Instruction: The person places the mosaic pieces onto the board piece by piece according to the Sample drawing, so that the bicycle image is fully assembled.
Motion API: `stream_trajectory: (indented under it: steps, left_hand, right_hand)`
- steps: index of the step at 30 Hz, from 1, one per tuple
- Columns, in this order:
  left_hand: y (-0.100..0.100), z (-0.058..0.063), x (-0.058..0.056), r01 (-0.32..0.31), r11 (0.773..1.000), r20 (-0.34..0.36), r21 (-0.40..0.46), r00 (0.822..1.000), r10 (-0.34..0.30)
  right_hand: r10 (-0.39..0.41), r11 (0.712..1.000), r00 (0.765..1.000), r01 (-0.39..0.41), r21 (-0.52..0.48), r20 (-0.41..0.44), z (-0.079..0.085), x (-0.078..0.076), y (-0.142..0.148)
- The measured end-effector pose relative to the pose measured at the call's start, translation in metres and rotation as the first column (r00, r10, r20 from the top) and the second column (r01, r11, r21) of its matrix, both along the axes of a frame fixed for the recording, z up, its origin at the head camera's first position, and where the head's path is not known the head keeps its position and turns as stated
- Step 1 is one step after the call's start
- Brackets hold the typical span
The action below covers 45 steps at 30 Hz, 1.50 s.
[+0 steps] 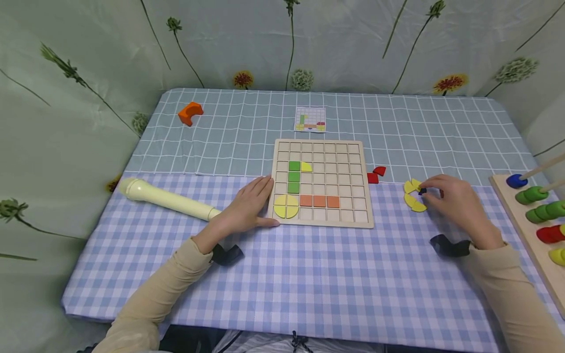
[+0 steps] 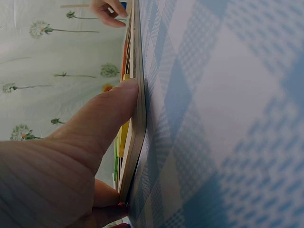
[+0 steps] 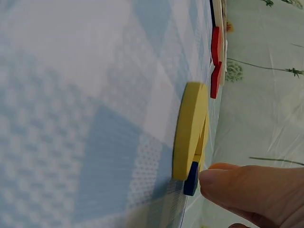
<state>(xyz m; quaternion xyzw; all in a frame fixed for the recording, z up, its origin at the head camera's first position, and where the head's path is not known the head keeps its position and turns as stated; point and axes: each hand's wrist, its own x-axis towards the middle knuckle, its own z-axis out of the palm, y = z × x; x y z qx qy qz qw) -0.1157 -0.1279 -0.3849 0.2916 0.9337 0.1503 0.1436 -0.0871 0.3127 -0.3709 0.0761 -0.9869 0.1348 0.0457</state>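
Note:
A wooden grid board [image 1: 353, 186] lies mid-table. On it are green squares [image 1: 294, 176], a yellow quarter-round [image 1: 306, 167], a yellow circle of quarter pieces [image 1: 286, 206] and a row of orange squares [image 1: 320, 201]. My left hand [image 1: 247, 206] rests at the board's near left corner, fingers extended along the left edge and thumb [image 2: 111, 107] against the near edge. To the right, my right hand [image 1: 456, 201] pinches a small dark blue piece [image 3: 191, 179] between thumb and fingers. Yellow quarter pieces [image 1: 414, 202] lie beside it, touching the blue piece in the right wrist view.
Two red pieces [image 1: 373, 178] lie off the board's right edge. A pattern card [image 1: 310, 120] is behind the board. A cream stick [image 1: 167, 198] lies at left, an orange arch block [image 1: 191, 113] at back left. A peg rack with colored beads [image 1: 507, 196] stands at far right.

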Motion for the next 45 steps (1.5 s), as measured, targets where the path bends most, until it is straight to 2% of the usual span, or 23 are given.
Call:
stream_trajectory:
  steps: [8,16,29,34,41,45]
  left_hand:
    - [0.000,0.000,0.000,-0.003,1.000,0.002,-0.006,1.000,0.003]
    - [0.000,0.000,-0.001,-0.003,1.000,0.000,-0.007,1.000,0.003]
    - [0.000,0.000,0.001,0.000,1.000,-0.017,-0.006,1.000,0.000]
    - [0.000,-0.002,0.001,0.000,1.000,-0.013,0.000,1.000,0.000]
    - [0.000,-0.002,0.001,0.000,1.000,-0.012,0.001,1.000,0.000]
    - [-0.001,-0.003,0.001,-0.002,1.000,-0.009,-0.001,1.000,0.002]
  right_hand:
    - [0.030,1.000,1.000,-0.030,0.005,-0.005,-0.005,-0.004,0.006]
    - [0.015,1.000,1.000,-0.015,-0.018,0.022,-0.008,-0.007,0.009]
    - [0.106,0.994,0.994,-0.106,-0.023,-0.002,-0.011,-0.006,0.009]
    - [0.103,0.994,0.995,-0.103,-0.031,-0.017,-0.014,-0.005,0.006]
    - [0.076,0.997,0.997,-0.076,-0.012,0.020,-0.014,-0.006,0.001]
    - [0.079,0.997,0.997,-0.079,-0.008,-0.005,-0.013,-0.007,-0.002]
